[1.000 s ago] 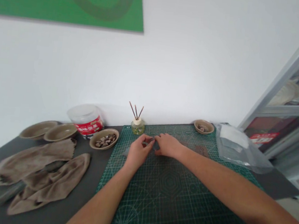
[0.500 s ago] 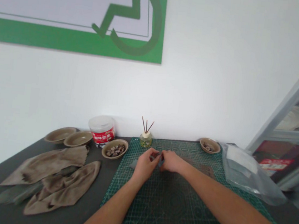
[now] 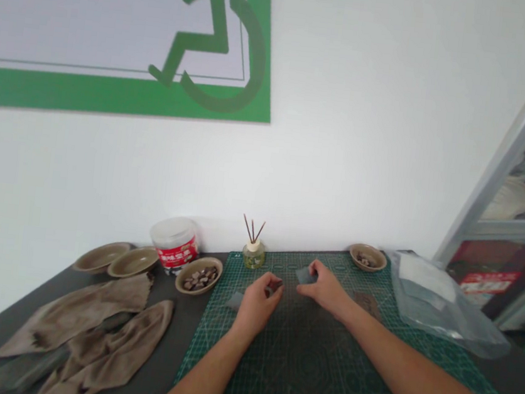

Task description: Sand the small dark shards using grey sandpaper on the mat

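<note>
My left hand (image 3: 257, 305) is closed in a pinch above the green cutting mat (image 3: 265, 374), with a small dark brown piece (image 3: 280, 283) at its fingertips. That piece resembles the brown chunks in the bowl. Apart from it, to the right, my right hand (image 3: 325, 291) pinches a small grey sheet (image 3: 304, 276) that looks like sandpaper. Another grey sheet (image 3: 234, 301) lies on the mat just left of my left hand, partly hidden by it.
A bowl of brown chunks (image 3: 199, 276), a red-labelled tub (image 3: 174, 244) and a reed diffuser (image 3: 254, 256) stand behind. Stained cloths (image 3: 89, 304) and two bowls (image 3: 103, 256) are left. At right are a smaller-filled bowl (image 3: 368, 258), a plastic bag (image 3: 444, 306) and a brown flat piece (image 3: 367, 304).
My hands were together at the fingertips and have come apart. The right hand has moved right with the grey sheet, while the left keeps its pinch. The camera view has shifted slightly.
</note>
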Demonstrator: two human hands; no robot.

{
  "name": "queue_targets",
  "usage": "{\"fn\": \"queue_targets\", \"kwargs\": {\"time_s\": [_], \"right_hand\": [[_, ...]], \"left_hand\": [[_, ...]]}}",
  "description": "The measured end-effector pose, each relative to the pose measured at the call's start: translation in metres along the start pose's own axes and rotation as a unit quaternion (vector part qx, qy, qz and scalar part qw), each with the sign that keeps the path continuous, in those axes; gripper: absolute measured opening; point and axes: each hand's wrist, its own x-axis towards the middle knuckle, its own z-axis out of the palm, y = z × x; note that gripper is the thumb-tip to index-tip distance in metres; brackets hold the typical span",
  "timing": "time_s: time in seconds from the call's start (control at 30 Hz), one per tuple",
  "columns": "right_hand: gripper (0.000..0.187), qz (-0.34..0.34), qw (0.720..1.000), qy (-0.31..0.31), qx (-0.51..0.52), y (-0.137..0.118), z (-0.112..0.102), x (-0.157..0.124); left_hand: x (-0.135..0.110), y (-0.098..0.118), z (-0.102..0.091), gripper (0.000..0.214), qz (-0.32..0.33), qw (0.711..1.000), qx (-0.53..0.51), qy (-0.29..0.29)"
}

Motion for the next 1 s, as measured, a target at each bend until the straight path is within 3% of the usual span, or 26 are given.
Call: {"fn": "queue_targets", "kwargs": {"time_s": [0.1, 0.27, 0.5, 0.63, 0.8, 1.0], "right_hand": [[0.03, -0.009, 0.999, -0.023, 0.036, 0.006, -0.003, -0.003], [0.018, -0.013, 0.982, -0.049, 0.181, 0.016, -0.006, -0.01], [0.007, -0.058, 0.974, -0.124, 0.182, 0.016, 0.007, -0.026], [0.009, -0.07, 0.976, -0.116, 0.171, 0.016, 0.017, -0.028], [0.007, -0.047, 0.982, -0.077, 0.164, 0.018, 0.018, -0.027], [0.009, -0.062, 0.987, -0.028, 0.144, 0.018, 0.016, -0.027]], "left_hand": [[-0.002, 0.003, 0.002, 0.015, -0.002, 1.0, 0.0, -0.018], [-0.006, 0.009, 0.007, 0.015, 0.0, 0.998, 0.015, -0.057], [-0.009, 0.008, 0.014, 0.012, 0.01, 0.992, 0.059, -0.11], [-0.01, 0.008, 0.017, 0.012, 0.023, 0.985, 0.09, -0.147], [-0.013, 0.013, 0.017, 0.027, 0.038, 0.987, 0.092, -0.129], [-0.016, 0.011, 0.019, 0.027, -0.013, 0.99, 0.061, -0.127]]}}
